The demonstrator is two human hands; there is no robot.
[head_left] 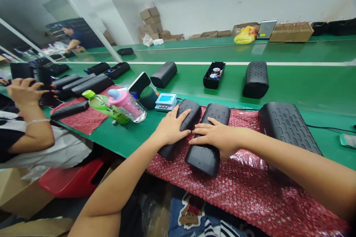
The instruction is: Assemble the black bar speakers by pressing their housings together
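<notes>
Two long black speaker housings lie side by side on red bubble wrap (pixel 244 181). My left hand (pixel 172 126) rests on the left speaker housing (pixel 191 113), its fingers spread over the top. Across the right speaker housing (pixel 205 159) lies my right hand (pixel 215 135), fingers stretched out toward the left; part of its thumb side is hidden. The two hands nearly meet between the housings. A larger black speaker housing (pixel 286 126) with a raised tile pattern sits beyond my right forearm. Just past my left hand stands a small light-blue meter (pixel 166 102) with a lit screen.
Left of me are a green-capped bottle (pixel 107 107), a pink cup (pixel 129 105) and a propped phone (pixel 139 84). On the green bench stand more housings (pixel 256 79), including an open one (pixel 214 75) with wires inside. A co-worker's hand (pixel 26 90) is at far left.
</notes>
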